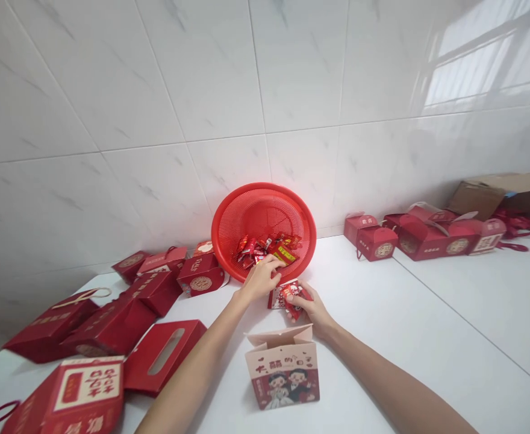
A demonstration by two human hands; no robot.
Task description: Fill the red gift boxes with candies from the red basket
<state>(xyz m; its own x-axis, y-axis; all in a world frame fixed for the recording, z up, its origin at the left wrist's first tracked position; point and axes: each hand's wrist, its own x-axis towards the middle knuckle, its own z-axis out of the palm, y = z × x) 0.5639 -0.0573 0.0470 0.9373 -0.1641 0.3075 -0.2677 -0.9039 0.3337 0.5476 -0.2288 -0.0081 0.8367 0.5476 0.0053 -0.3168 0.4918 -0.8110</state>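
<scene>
Wall: white tile wall (111, 72) with grey veining, behind the table.
Table: white table (427, 337), visible seam at the right.
Left-side boxes: red gift boxes (120, 313), clustered on the table (some carry a cord handle).
Right-side boxes: red boxes (439, 241), set in a row near the wall.
Basket: red mesh basket (217, 232), tilted, mouth toward the person, between the two box groups.
Carton: brown cardboard box (482, 196), at the far right behind the red boxes.
Bag: paper bag (287, 386), upright and open at the top, in front of the basket (its face shows a cartoon couple).
Left hand: left hand (262, 276), fingers curled over the basket's near rim, beside the candy; whether it grips anything cannot be told.
Right hand: right hand (315, 310), closed on red packets (287, 293), just outside the basket and beyond the bag.
Candy: wrapped candy (252, 247), piled in the lower part of the basket, with a yellow-marked packet (285, 254) at the right of the pile.
</scene>
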